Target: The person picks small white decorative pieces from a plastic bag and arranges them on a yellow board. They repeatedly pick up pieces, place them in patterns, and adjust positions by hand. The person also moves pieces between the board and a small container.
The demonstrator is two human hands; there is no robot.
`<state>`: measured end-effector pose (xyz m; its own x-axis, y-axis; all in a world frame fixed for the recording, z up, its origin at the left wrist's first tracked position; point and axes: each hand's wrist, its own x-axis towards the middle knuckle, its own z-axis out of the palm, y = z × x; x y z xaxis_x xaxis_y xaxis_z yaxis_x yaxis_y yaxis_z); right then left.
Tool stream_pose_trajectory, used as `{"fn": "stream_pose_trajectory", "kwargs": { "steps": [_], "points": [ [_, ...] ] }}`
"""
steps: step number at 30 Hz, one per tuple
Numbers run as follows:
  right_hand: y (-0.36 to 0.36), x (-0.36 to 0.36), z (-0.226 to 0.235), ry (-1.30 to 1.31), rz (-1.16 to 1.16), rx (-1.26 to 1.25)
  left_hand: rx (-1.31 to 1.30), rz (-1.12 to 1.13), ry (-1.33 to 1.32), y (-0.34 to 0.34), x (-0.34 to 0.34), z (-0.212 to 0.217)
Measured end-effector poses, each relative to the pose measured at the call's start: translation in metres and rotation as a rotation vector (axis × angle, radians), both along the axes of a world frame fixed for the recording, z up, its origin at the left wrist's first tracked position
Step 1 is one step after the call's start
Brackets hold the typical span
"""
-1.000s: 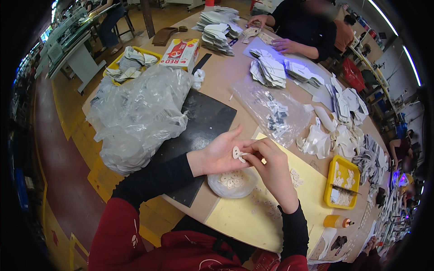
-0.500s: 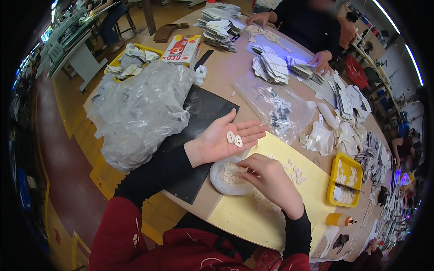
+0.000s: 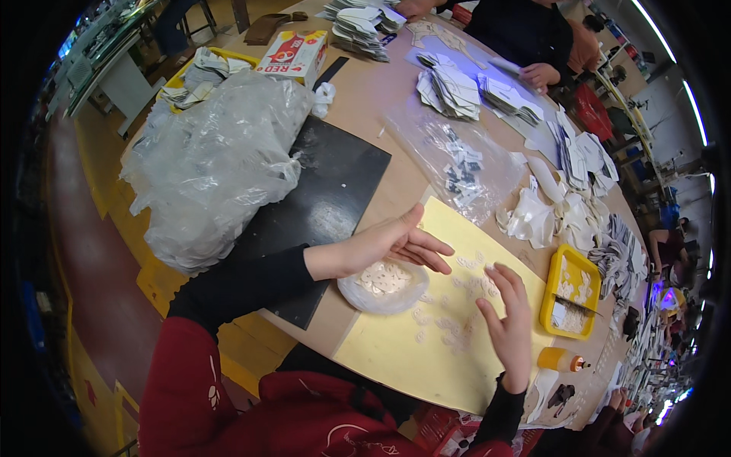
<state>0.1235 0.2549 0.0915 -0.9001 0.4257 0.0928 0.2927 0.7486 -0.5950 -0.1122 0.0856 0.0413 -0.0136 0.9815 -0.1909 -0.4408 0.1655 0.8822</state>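
Note:
My left hand (image 3: 396, 242) hovers over a plastic-lined bowl (image 3: 373, 303) with its palm turned down and aside, fingers stretched out. Whether the small pieces still lie in that palm is hidden. Inside the bowl is a heap of small cream pieces (image 3: 384, 279) with holes. To the right, above a yellow sheet (image 3: 411, 373), my right hand (image 3: 509, 320) is open, thumb and fingers apart. A whitish spot shows at one fingertip, too small to make out. Several pale flat pieces (image 3: 453, 331) of similar shape are spread over the sheet between my hands.
A black board (image 3: 343, 171) and a big clear plastic bag (image 3: 217, 164) lie left. At right stand a yellow tray (image 3: 545, 308) and an orange bottle (image 3: 560, 359). Across the table, a co-worker's hand (image 3: 539, 76) is near stacked pale cutouts (image 3: 510, 101).
My left hand has turned from palm up, with two cream pieces on it, to palm down and aside. My right hand has left the bowl and moved right, its fingers spreading.

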Motion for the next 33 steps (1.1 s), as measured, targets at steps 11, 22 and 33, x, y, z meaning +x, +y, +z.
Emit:
{"fn": "stream_pose_trajectory", "kwargs": {
  "steps": [11, 22, 33],
  "points": [
    [0.054, 0.007, -0.08, -0.04, 0.255, -0.085, 0.103, 0.343, -0.21, -0.003, -0.024, 0.002],
    [-0.009, 0.027, -0.084, 0.025, 0.36, 0.079, -0.01, 0.295, -0.249, -0.002, -0.011, 0.007],
    [0.018, 0.0, -0.071, 0.221, -0.257, -0.406, -0.085, 0.126, -0.697, 0.003, -0.009, -0.003]
  ]
}}
